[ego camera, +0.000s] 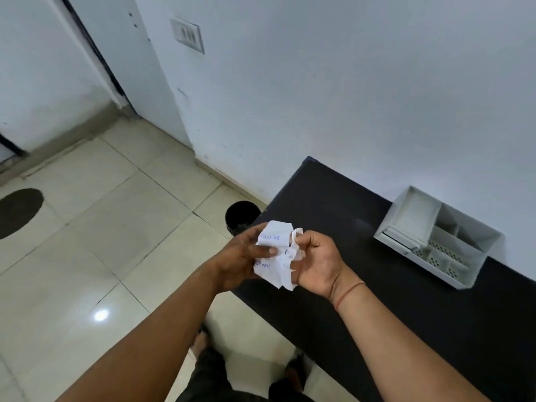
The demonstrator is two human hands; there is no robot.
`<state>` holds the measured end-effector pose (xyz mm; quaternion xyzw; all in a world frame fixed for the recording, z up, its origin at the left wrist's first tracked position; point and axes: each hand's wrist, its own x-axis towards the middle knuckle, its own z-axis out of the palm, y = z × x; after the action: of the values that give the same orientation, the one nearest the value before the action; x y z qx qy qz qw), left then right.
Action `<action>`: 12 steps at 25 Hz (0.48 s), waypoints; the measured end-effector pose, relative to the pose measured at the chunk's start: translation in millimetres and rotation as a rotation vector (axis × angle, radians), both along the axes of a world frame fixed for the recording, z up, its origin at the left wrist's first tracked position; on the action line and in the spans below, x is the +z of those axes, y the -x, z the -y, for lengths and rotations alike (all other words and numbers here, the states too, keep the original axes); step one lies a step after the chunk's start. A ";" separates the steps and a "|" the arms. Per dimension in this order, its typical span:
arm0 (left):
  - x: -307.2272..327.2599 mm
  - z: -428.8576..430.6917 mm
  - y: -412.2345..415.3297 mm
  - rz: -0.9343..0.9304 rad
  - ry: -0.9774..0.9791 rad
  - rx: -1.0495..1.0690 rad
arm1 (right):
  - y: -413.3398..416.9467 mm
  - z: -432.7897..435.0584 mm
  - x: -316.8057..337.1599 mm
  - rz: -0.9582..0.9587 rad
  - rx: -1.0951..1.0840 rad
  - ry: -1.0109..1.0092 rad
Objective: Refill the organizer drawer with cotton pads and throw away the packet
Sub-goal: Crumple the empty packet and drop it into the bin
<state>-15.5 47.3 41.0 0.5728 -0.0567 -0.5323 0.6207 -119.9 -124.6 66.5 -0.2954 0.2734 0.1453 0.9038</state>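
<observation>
Crumpled packet [277, 255] sits between both hands, left fingers [262, 250] and right fingers [301, 242] pinching it

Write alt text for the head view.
Both hands, left hand and right hand, crumple a white printed plastic packet above the edge of a black table. A round black bin stands on the floor beyond; a white compartmented plastic organizer sits on the table.

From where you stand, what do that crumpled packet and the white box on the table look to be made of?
The packet, crushed between both hands, looks like thin white plastic film or paper: it creases sharply and carries blue print. The organizer seems rigid matte white plastic or painted metal, with straight thin dividers and perforated panels; which one is unclear.
</observation>
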 end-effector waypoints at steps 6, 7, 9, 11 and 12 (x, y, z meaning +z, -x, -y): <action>41.0 -85.6 -104.8 0.162 -0.196 0.125 | -101.5 -83.6 20.5 0.038 0.020 0.304; 44.8 -104.9 -128.8 0.166 -0.215 0.164 | -118.6 -99.3 23.4 0.038 -0.008 0.430; 48.3 -140.8 -171.1 0.105 -0.190 0.254 | -145.5 -123.2 27.9 0.028 -0.126 0.607; 49.7 -159.1 -191.1 0.001 -0.118 0.301 | -159.6 -124.2 27.8 -0.012 -0.263 0.708; 46.7 -158.8 -196.2 -0.048 -0.085 0.305 | -163.4 -120.9 29.6 -0.037 -0.276 0.769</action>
<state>180.8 206.2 87.7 0.5876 0.0685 -0.4474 0.6707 43.5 -3.6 96.1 -0.5698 0.3609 -0.0849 0.7334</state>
